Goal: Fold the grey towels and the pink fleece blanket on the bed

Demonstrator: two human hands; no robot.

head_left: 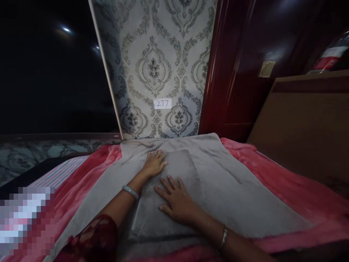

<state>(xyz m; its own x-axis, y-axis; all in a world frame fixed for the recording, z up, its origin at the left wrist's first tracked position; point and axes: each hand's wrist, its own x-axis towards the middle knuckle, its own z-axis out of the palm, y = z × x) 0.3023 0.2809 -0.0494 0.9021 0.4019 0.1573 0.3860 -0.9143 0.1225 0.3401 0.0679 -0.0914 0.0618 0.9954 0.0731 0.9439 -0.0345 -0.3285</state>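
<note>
A folded grey cloth (156, 220), rectangular and soft-looking, lies on a larger spread grey cloth (231, 193) in the head view. My left hand (155, 164) rests flat near the far left edge of the folded piece, fingers stretched out. Nearer to me and to the right, my right hand (178, 202) lies on top of the same folded piece with its fingers spread. Neither hand grips anything. Faint creases run through the spread cloth to the right.
Under the grey cloth is a red-pink blanket (283, 185), showing on both sides. A dark screen (51, 72) stands at the left, a cardboard box (305, 131) at the right with a bottle (329, 56) above it. The patterned wall (163, 47) bears a "277" label (163, 103).
</note>
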